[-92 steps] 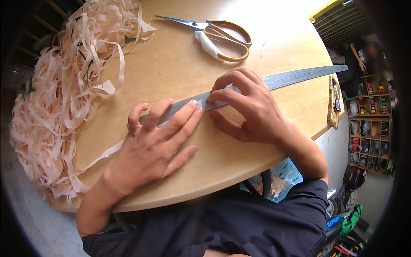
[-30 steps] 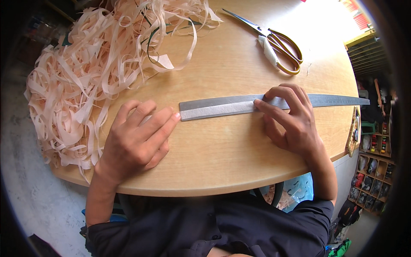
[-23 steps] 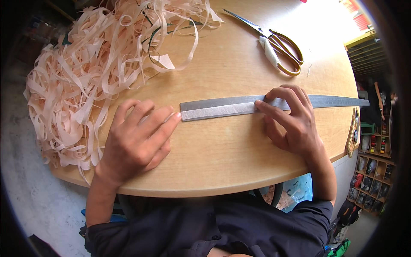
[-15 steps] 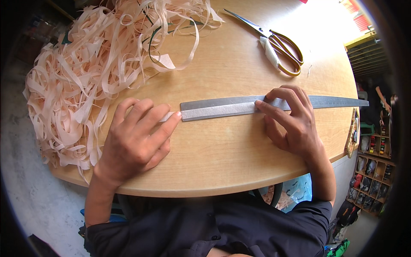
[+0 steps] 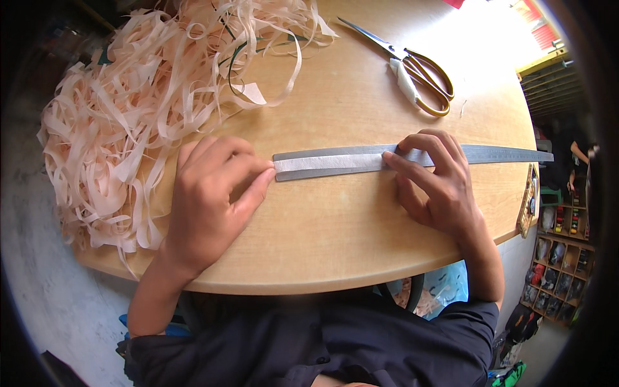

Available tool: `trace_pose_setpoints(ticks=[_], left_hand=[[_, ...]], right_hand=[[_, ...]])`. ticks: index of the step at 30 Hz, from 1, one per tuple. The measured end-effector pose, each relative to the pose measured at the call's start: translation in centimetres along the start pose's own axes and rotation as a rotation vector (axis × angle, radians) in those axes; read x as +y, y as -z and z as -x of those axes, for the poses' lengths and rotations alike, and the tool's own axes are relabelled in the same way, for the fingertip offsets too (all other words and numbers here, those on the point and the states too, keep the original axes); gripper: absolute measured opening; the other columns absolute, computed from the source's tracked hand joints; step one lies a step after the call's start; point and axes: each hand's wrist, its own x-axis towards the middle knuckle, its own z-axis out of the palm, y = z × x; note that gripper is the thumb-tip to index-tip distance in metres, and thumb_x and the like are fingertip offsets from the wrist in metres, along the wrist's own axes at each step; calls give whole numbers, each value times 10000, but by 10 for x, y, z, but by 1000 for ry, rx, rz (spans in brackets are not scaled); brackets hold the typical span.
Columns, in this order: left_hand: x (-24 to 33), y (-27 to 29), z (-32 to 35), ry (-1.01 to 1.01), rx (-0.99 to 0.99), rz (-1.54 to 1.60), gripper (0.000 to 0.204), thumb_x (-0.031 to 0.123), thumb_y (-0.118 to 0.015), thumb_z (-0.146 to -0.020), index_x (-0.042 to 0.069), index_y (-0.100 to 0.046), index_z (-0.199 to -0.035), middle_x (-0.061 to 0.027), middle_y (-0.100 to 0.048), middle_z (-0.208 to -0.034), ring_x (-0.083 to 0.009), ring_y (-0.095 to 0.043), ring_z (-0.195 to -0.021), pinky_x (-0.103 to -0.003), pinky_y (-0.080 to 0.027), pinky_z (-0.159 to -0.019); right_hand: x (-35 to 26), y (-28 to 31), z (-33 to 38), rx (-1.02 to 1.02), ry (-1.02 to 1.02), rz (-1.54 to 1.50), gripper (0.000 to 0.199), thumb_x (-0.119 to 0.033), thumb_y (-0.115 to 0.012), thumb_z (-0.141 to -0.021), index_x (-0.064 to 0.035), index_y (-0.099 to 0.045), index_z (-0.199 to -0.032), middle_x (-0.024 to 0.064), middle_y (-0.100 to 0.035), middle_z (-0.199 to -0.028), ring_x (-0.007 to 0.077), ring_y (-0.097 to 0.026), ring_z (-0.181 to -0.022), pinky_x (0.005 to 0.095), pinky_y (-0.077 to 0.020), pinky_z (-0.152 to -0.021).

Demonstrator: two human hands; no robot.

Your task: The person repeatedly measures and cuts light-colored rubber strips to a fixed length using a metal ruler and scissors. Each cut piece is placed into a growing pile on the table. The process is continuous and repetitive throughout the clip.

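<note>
A pale pinkish fabric strip [image 5: 329, 162] lies lengthwise along a grey metal ruler [image 5: 503, 153] on the wooden table. At the ruler's left end, my left hand [image 5: 209, 197] is closed, thumb and forefinger pinching the end of the strip. My right hand [image 5: 438, 180] bends over the ruler farther right, its fingertips pressing the strip down against the metal. Under the right fingers part of the strip is hidden.
A big tangled heap of pale fabric strips [image 5: 122, 135] covers the table's left side. Scissors [image 5: 416, 77] with brownish handles, one wrapped in white, lie beyond the ruler. A compartment shelf [image 5: 558, 271] stands off the table at right.
My left hand has turned slightly, its thumb and forefinger now drawn together at the strip's end. The right hand keeps its hold in nearly the same place.
</note>
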Motion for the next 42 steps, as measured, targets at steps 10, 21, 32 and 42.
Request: trace_pose_setpoints(ticks=[10, 21, 32, 42], left_hand=[[13, 8, -8, 274, -169, 169, 85, 84, -742, -909, 24, -719, -964, -95, -670, -904, -270, -676, -870, -379, -430, -876], [7, 3, -11, 234, -194, 139, 126, 87, -762, -850, 26, -678, -922, -98, -679, -875, -251, -684, -826, -367, -451, -845], [3, 0, -11, 209, -125, 210, 89, 41, -749, -857, -3, -684, -900, -52, -634, -855, -134, -605, -744, -277, -453, -650], [6, -4, -12, 13, -67, -47, 162, 13, -759, -766, 42, -657, -889, -76, -628, -846, -267, -621, -792, -375, -442, -779]], right_hand=[[2, -2, 2, 32, 18, -16, 372, -58, -772, -772, -135, -771, -1136, 77, -659, -1057, 285, -657, -1001, 439, -552, -895], [4, -3, 5, 42, 18, -23, 332, -78, -776, -775, -130, -778, -1102, 84, -649, -1070, 291, -647, -1028, 437, -551, -894], [4, -4, 3, 34, 20, -15, 327, -84, -776, -765, -131, -779, -1088, 81, -649, -1070, 291, -651, -1033, 437, -556, -887], [4, -3, 3, 28, 19, 0, 349, -79, -775, -749, -134, -776, -1094, 77, -654, -1062, 291, -658, -1033, 431, -563, -866]])
